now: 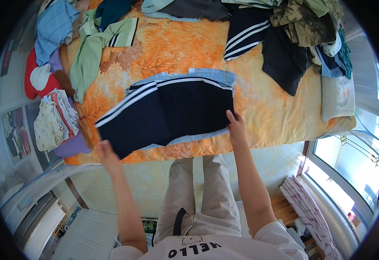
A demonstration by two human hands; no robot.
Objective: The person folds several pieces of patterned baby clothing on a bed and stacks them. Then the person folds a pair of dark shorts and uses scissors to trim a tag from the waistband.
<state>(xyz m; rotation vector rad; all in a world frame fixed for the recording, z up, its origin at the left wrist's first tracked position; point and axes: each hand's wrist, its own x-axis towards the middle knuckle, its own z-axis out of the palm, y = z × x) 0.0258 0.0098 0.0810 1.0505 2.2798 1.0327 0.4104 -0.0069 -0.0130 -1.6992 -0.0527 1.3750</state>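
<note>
A pair of navy trousers [196, 107] with white side stripes lies folded lengthwise in front of me, its legs pointing left. Beneath it, a light blue garment [214, 75] shows along the far and near edges. My right hand [237, 127] grips the trousers at the gathered waistband, thumb on top. At the leg hem, my left hand [108, 156] is blurred, its fingers closed at the cloth's edge. The hem end on the left appears slightly raised from the bed.
An orange patterned bedsheet [176, 42] covers the bed. A green striped-cuff shirt [88, 48] lies at the far left, above folded clothes [56, 120] and a red plush item [36, 78]. Dark shorts [283, 61] and a camouflage garment [306, 26] lie far right, near a pillow [338, 97].
</note>
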